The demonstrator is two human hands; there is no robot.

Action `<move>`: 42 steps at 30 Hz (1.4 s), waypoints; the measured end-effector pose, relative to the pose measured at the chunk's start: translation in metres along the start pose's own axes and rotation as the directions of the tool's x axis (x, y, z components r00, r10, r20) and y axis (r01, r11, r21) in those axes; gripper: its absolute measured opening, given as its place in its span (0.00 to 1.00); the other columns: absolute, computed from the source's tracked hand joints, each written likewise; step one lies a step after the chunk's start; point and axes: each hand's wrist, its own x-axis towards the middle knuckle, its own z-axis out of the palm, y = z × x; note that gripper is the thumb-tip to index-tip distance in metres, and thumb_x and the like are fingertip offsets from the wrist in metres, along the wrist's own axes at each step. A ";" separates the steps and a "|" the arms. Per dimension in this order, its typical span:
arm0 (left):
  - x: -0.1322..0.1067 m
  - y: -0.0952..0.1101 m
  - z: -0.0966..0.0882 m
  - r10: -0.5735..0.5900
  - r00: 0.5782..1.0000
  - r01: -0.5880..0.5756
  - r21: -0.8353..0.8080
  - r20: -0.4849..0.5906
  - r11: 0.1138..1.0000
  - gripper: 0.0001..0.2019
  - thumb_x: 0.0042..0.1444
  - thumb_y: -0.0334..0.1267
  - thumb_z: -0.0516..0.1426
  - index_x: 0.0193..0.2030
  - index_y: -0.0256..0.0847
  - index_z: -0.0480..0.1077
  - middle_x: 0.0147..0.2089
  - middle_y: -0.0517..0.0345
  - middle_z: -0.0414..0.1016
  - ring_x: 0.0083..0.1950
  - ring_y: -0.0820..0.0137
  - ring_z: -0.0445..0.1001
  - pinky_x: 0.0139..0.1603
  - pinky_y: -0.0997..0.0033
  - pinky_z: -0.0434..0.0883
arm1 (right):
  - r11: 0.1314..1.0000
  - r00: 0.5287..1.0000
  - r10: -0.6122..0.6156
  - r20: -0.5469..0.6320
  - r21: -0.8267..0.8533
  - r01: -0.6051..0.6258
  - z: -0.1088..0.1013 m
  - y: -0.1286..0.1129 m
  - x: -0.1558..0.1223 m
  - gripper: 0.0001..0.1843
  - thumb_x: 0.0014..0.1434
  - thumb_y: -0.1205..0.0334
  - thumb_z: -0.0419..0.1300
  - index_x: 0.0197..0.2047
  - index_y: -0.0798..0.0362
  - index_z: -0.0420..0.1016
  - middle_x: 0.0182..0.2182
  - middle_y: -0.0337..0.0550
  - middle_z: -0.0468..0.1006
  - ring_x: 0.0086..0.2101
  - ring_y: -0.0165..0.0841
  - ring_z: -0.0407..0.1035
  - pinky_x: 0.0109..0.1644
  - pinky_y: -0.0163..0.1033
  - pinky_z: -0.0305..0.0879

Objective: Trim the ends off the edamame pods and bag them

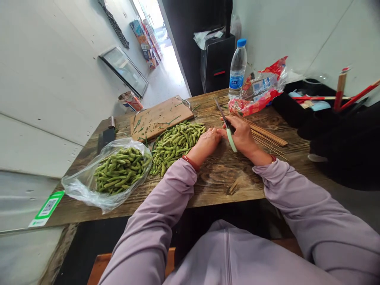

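My right hand (242, 135) is closed round a pair of scissors (228, 128) with pale green handles, blades pointing away from me. My left hand (209, 142) is closed right beside the scissors, fingers pinched together on something I cannot make out. Both hands rest on the wooden table (219, 180). A loose pile of green edamame pods (176, 144) lies just left of my left hand. A clear plastic bag (89, 186) holding more pods (118, 170) sits further left.
A wooden cutting board (160, 116) lies behind the pile, a cleaver (105, 136) to its left. A water bottle (238, 69), a red snack bag (258, 93) and bamboo skewers (268, 134) are at the back right. A black tray (311, 103) holds chopsticks.
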 end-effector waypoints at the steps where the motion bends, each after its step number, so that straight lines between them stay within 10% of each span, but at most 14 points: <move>1: -0.008 0.001 -0.001 0.027 1.000 -0.028 0.025 0.009 0.999 0.16 0.67 0.29 0.47 0.50 0.32 0.75 0.50 0.40 0.76 0.53 0.59 0.74 0.58 0.59 0.68 | 1.000 1.000 0.001 0.005 0.005 -0.001 0.001 -0.001 -0.001 0.20 0.63 0.44 0.60 0.49 0.51 0.76 0.35 0.48 0.79 0.38 0.44 0.74 0.47 0.50 0.70; 5: -0.039 0.000 -0.009 -0.018 1.000 0.018 -0.005 0.006 1.000 0.13 0.65 0.28 0.49 0.45 0.35 0.75 0.47 0.43 0.76 0.48 0.61 0.74 0.52 0.60 0.70 | 1.000 1.000 -0.014 0.016 0.007 0.014 0.003 -0.001 -0.003 0.22 0.64 0.42 0.59 0.49 0.52 0.76 0.35 0.48 0.79 0.37 0.44 0.74 0.46 0.50 0.70; 8: -0.059 -0.008 -0.012 -0.198 0.968 0.139 -0.325 -0.156 0.936 0.11 0.57 0.24 0.52 0.40 0.38 0.74 0.40 0.52 0.75 0.43 0.66 0.73 0.48 0.66 0.70 | 0.999 0.999 -0.033 0.019 0.016 0.033 0.004 0.000 -0.004 0.22 0.64 0.43 0.59 0.49 0.53 0.76 0.34 0.48 0.79 0.37 0.44 0.74 0.46 0.50 0.70; 13: -0.078 -0.017 -0.014 -0.563 0.814 0.104 -0.919 -0.141 0.381 0.07 0.51 0.28 0.59 0.38 0.40 0.69 0.33 0.63 0.71 0.33 0.75 0.69 0.38 0.74 0.68 | 0.999 0.996 -0.033 0.078 0.039 0.030 0.003 -0.004 -0.007 0.21 0.62 0.46 0.62 0.51 0.51 0.75 0.35 0.46 0.79 0.37 0.43 0.74 0.46 0.50 0.70; 18: -0.081 -0.017 -0.018 -0.583 0.811 -0.024 -0.994 0.042 -0.106 0.18 0.48 0.36 0.66 0.46 0.40 0.71 0.36 0.61 0.76 0.35 0.75 0.74 0.38 0.75 0.70 | 0.999 0.989 -0.031 0.142 0.018 0.029 0.001 -0.013 -0.011 0.20 0.62 0.46 0.62 0.51 0.49 0.75 0.36 0.47 0.80 0.37 0.43 0.74 0.45 0.51 0.71; 34: -0.088 -0.012 -0.033 -0.583 0.809 -0.049 -0.980 0.074 -0.193 0.10 0.57 0.39 0.64 0.39 0.38 0.69 0.43 0.52 0.82 0.44 0.69 0.81 0.45 0.71 0.74 | 0.998 0.962 -0.065 0.266 0.027 0.059 0.003 -0.022 -0.020 0.24 0.62 0.42 0.62 0.54 0.49 0.74 0.39 0.49 0.80 0.40 0.45 0.76 0.45 0.50 0.72; 42: -0.089 -0.013 -0.035 -0.562 0.824 -0.022 -0.987 0.073 -0.161 0.14 0.55 0.43 0.65 0.40 0.38 0.70 0.35 0.55 0.81 0.27 0.77 0.73 0.23 0.79 0.62 | 0.997 0.953 -0.072 0.293 0.040 0.063 0.002 -0.027 -0.020 0.22 0.63 0.44 0.61 0.54 0.48 0.74 0.38 0.49 0.80 0.39 0.45 0.76 0.45 0.52 0.72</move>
